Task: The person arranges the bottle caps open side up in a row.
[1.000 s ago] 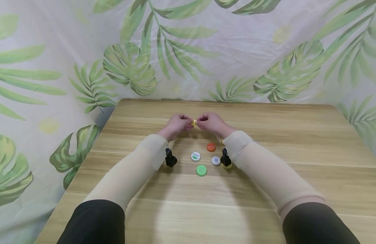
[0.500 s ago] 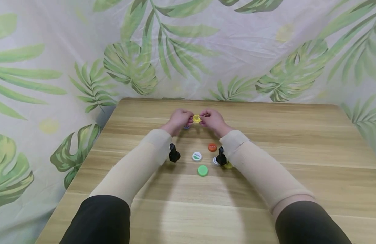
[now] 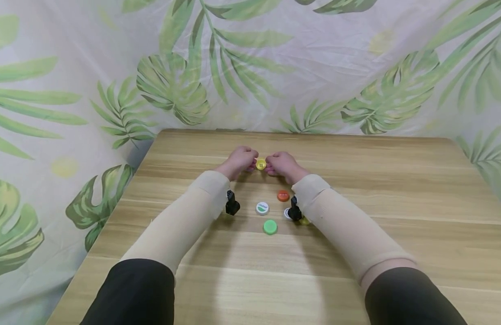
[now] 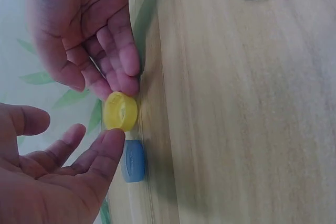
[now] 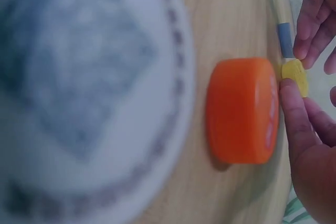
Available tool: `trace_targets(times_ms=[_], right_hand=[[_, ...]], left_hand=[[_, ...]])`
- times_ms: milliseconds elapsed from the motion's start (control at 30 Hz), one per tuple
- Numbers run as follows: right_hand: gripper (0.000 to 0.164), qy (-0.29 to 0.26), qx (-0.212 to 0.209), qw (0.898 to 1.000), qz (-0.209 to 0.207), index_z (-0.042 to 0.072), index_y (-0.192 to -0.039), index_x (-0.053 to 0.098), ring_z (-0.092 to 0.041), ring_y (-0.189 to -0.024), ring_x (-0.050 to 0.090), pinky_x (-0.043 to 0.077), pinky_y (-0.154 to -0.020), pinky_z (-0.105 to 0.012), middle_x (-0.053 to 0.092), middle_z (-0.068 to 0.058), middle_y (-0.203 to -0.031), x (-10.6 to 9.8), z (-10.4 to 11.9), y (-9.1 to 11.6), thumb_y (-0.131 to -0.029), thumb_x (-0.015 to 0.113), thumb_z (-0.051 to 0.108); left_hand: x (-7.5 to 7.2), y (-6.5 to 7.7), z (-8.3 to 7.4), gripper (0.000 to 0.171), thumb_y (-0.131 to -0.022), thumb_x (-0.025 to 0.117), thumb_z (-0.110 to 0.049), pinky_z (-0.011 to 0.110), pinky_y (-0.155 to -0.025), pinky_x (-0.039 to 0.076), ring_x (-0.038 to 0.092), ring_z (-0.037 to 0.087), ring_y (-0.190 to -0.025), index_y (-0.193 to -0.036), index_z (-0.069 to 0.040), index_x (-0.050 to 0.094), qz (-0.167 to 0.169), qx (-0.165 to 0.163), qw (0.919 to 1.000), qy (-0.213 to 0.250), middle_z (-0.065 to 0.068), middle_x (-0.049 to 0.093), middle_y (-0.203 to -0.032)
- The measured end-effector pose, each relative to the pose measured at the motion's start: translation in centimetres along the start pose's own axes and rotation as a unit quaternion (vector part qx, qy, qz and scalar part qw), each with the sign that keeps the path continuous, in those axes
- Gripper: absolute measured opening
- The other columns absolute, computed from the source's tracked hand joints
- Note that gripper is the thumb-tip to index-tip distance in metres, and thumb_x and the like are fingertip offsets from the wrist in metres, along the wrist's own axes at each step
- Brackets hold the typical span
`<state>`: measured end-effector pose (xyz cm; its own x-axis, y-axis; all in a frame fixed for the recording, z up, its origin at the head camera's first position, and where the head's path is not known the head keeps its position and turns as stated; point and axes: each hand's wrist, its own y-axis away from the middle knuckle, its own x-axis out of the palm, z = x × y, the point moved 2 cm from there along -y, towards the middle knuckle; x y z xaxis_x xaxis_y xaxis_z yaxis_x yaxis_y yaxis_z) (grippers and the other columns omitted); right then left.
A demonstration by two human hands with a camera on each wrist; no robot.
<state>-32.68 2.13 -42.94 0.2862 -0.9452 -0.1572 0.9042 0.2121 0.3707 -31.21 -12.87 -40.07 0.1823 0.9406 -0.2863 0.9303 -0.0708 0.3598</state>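
Between the two hands, far back on the table, is a yellow bottle cap [image 3: 261, 164], its hollow side facing up in the head view. My left hand [image 3: 239, 161] touches its left side with extended fingertips, the thumb held away from it. On the other side, the fingertips of my right hand [image 3: 285, 166] are against the cap, with that thumb also apart. A blue cap [image 4: 134, 161] lies on the table beside the yellow one, by the left fingers; the left hand hides it in the head view. Whether the yellow cap rests fully on the table I cannot tell.
Nearer on the wooden table [image 3: 250, 289] lie an orange-red cap [image 3: 283, 195], a white cap with a green print [image 3: 262, 208] and a green cap [image 3: 270, 227]. Another white cap [image 3: 287, 214] and a yellow cap [image 3: 305, 221] are partly hidden by the right wrist camera [image 3: 294, 210].
Both hands pinched the yellow cap a second ago, then turned it hollow side up and lowered it slightly toward me. Their thumbs have now come off it. The nearer caps stayed put.
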Motion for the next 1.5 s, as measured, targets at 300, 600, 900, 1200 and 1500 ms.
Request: trace_targets(times_ms=[300, 600, 900, 1200, 1500], right_hand=[[0.029, 0.008, 0.011, 1.0, 0.004, -0.01, -0.124, 0.059, -0.012, -0.076, 0.062, 0.058, -0.07, -0.018, 0.062, -0.009, -0.093, -0.2, 0.0, -0.1, -0.104, 0.052, 0.009], [0.035, 0.031, 0.007, 0.999, 0.002, -0.011, -0.131, 0.059, -0.012, -0.078, 0.064, 0.059, -0.073, -0.019, 0.063, -0.01, -0.096, 0.0, 0.3, 0.1, -0.105, 0.051, 0.011], [0.037, 0.043, 0.001, 0.999, 0.01, -0.012, -0.134, 0.057, -0.011, -0.077, 0.064, 0.059, -0.074, -0.019, 0.062, -0.009, -0.094, 0.0, 0.4, 0.0, -0.106, 0.051, 0.011], [0.037, 0.021, 0.014, 1.0, 0.016, -0.012, -0.135, 0.055, -0.014, -0.082, 0.066, 0.06, -0.08, -0.023, 0.063, -0.011, -0.097, 0.0, 0.4, -0.1, -0.105, 0.053, 0.01], [0.039, 0.017, 0.013, 0.999, 0.033, -0.013, -0.139, 0.051, -0.017, -0.087, 0.064, 0.059, -0.087, -0.026, 0.062, -0.013, -0.104, -0.3, 0.2, 0.2, -0.104, 0.052, 0.006]], left_hand=[[0.1, 0.1, -0.3, 0.042, -0.108, 0.047, -0.015, 0.039, -0.101, 0.052, 0.055, 0.026, -0.103, -0.141, 0.01, 0.051, 0.013, -0.002, 0.9995, -0.029, 0.02, 0.057, -0.12], [-1.1, 0.2, -0.1, 0.029, -0.105, 0.042, -0.009, 0.041, -0.094, 0.052, 0.055, 0.026, -0.091, -0.114, 0.015, 0.057, -0.011, 0.014, 0.9986, -0.049, 0.016, 0.056, -0.101], [-3.2, 0.3, 1.0, 0.03, -0.106, 0.045, -0.01, 0.038, -0.092, 0.055, 0.059, 0.023, -0.083, -0.125, 0.011, 0.053, -0.038, -0.023, 0.9983, -0.038, 0.014, 0.055, -0.096], [-2.7, -0.1, 1.4, 0.043, -0.108, 0.047, -0.012, 0.032, -0.093, 0.057, 0.06, 0.02, -0.087, -0.145, 0.01, 0.044, -0.017, -0.061, 0.998, 0.004, 0.016, 0.056, -0.111], [-2.9, 0.3, 1.9, 0.045, -0.107, 0.046, -0.01, 0.033, -0.094, 0.056, 0.06, 0.021, -0.09, -0.146, 0.011, 0.042, -0.019, -0.051, 0.9985, -0.004, 0.017, 0.058, -0.11]])
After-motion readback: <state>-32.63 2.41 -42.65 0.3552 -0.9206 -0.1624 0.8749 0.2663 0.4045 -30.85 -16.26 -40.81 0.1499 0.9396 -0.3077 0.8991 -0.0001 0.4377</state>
